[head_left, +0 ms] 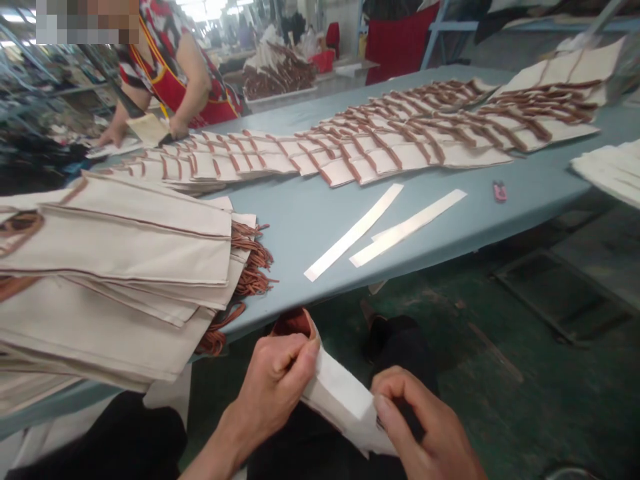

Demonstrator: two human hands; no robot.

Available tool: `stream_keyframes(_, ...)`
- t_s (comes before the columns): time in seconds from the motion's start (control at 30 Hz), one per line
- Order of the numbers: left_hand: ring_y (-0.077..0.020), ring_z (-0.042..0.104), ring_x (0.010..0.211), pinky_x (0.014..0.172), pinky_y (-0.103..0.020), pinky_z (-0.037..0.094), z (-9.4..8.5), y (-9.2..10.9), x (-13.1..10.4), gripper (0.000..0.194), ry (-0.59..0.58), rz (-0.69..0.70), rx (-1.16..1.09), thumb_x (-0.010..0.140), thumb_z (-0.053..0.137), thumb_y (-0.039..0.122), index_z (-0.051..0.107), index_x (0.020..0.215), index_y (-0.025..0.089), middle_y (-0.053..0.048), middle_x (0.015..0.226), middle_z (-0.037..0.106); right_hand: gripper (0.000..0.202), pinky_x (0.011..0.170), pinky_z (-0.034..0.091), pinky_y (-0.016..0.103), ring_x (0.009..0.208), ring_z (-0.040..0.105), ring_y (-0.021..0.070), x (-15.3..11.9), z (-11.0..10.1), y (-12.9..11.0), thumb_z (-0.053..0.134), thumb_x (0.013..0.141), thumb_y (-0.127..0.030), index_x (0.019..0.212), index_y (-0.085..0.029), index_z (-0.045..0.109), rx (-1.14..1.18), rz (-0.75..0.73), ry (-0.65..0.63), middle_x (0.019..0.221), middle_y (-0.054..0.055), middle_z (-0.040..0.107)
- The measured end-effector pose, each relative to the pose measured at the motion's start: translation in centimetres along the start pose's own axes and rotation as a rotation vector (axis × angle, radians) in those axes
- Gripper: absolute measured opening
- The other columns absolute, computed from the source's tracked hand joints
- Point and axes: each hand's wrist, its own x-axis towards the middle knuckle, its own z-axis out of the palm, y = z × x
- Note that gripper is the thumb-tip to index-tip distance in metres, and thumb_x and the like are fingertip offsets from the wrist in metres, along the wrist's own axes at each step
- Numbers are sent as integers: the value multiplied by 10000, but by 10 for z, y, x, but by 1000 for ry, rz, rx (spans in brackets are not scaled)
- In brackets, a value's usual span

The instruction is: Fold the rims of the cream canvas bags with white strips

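Over my lap I hold a cream fabric piece with a brown, curled end (343, 387). My left hand (275, 373) is closed on its upper end, thumb on top, beside the brown inner face. My right hand (417, 413) pinches the lower right end; a small dark thing shows by its fingertips, too hidden to name. A flat white band lies along the piece between both hands. On the blue-grey table (280, 233) beyond are pale strips (410, 227), one of them apart from the others.
Stacked cream fabric pieces with brown cords (140, 247) fill the table's left. Overlapping cream pieces with brown edging (370, 147) run along behind. A small pink tool (499, 191) lies near the right edge. A co-worker (175, 73) handles cloth at the far left.
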Motion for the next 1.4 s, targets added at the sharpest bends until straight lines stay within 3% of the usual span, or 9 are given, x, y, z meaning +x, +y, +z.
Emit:
stream_keyframes(0.27,-65,346,469,487,-222,254,7,2,3,423,15,15,-43,999,448,177,365,585,192,65,537,365,264,553,438,215,595,609,141,18,0,-27,516,968,-426,875,-219,649,115,254,-209,676,-26,647)
stream_keyframes(0.43,-66,336,471,493,-234,238,12,-3,-1,430,11,-8,-79,999,471,196,380,579,187,69,529,354,318,498,353,217,529,514,123,28,13,-39,587,899,-422,652,-222,582,-65,271,-61,583,-33,558)
stream_keyframes(0.53,-63,335,465,487,-230,241,14,-7,-1,440,1,-35,-103,1007,473,208,383,576,186,69,527,365,382,466,297,229,498,457,120,31,17,-42,533,914,-444,600,-228,511,-127,279,-50,555,-33,512)
stream_keyframes(0.8,-65,319,473,479,-232,238,25,-16,-9,467,-26,-144,-214,1022,461,247,339,575,193,67,531,335,366,549,289,260,573,507,148,32,21,-31,446,911,-466,630,-231,448,-186,467,-276,591,-22,524)
stream_keyframes(0.93,-76,325,487,462,-225,259,24,-20,-9,469,-59,-192,-298,1045,437,300,385,591,195,61,550,351,393,568,271,271,600,494,148,34,25,-29,449,912,-509,640,-225,426,-177,528,-288,600,-28,491)
stream_keyframes(1.13,-90,320,506,474,-241,268,8,-18,-3,477,-6,-194,-343,1032,447,333,378,579,201,50,573,346,480,525,368,243,560,541,148,-8,13,2,428,964,-546,640,-213,548,-66,486,-416,576,-21,549)
stream_keyframes(1.2,-95,312,511,486,-250,270,4,-16,-2,477,14,-186,-340,1023,451,328,348,573,208,49,571,328,412,534,432,242,548,614,162,-24,-5,16,528,948,-511,673,-220,629,-165,415,-360,587,-20,639)
stream_keyframes(1.27,-101,310,520,500,-259,271,2,-16,-3,469,26,-181,-329,1022,444,313,336,578,211,47,579,314,286,604,506,271,671,723,213,-31,-25,24,583,932,-478,854,-239,719,-253,398,-237,760,14,764)
stream_keyframes(1.4,-104,320,535,522,-268,266,6,-13,-7,454,9,-163,-297,1033,439,286,328,599,211,46,593,323,209,710,575,294,834,773,238,-16,-50,8,617,946,-441,997,-264,716,-429,218,166,944,45,804)
